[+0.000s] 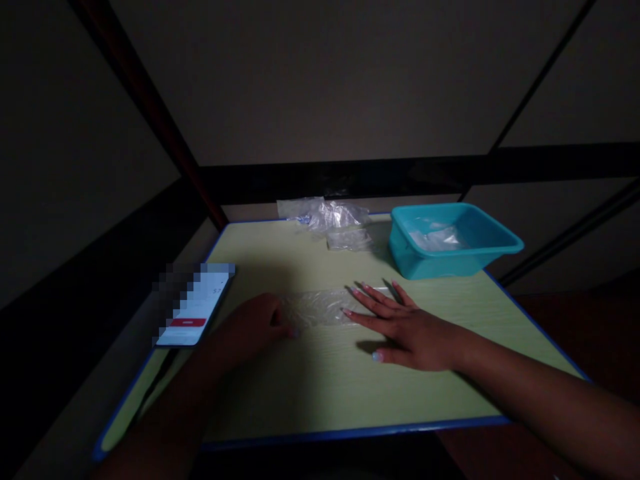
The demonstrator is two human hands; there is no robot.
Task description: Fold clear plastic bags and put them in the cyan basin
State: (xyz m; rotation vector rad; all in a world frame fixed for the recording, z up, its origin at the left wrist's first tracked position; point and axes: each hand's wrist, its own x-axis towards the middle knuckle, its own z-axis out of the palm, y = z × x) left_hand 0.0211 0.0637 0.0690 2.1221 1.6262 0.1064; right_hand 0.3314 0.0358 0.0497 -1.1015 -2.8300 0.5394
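On the phone [190, 313], "57"; right grip [407, 332] splayed on plastic [317, 308], left grip [253, 325] unclear.

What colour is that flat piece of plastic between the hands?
The plastic is clear and colourless, seen best in the head view.

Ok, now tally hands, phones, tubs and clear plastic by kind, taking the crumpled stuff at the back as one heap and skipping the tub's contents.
Hands: 2 (left hand, right hand)
Smartphone: 1
Turquoise tub: 1
Clear plastic: 2 (flat strip between the hands, crumpled heap)
Total: 6
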